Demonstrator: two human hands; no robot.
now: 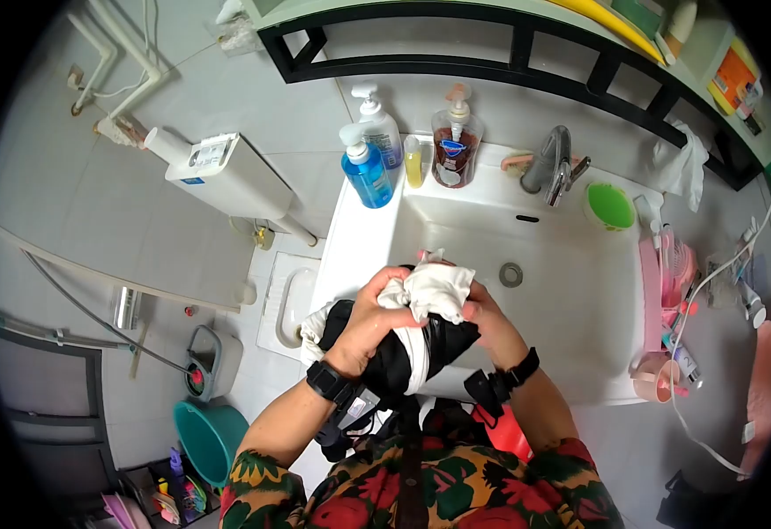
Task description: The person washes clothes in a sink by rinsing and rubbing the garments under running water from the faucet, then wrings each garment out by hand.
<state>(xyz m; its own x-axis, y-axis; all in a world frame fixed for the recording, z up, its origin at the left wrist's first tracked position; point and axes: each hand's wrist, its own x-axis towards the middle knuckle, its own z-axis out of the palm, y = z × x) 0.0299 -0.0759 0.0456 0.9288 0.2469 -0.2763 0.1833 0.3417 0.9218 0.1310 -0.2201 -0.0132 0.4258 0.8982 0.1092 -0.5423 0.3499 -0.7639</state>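
Both hands grip a bunched white cloth [438, 289] over the front edge of the sink. My left hand [369, 324] is closed around its left side, thumb pointing across it. On the other side, my right hand [489, 319] pinches the cloth between thumb and fingers; some fingers are hidden behind it. Black fabric [383, 363] with white strips hangs below and left of the hands, against the basin's front rim. Whether the white and black parts are one garment I cannot tell.
The white sink [570, 291] has a metal faucet [547, 163] at its back and a green bowl [609, 206] at the back right corner. Pump bottles, including a blue one [368, 176], line the back left. A pink cup [655, 377] stands at right; a teal bucket [207, 436] is on the floor.
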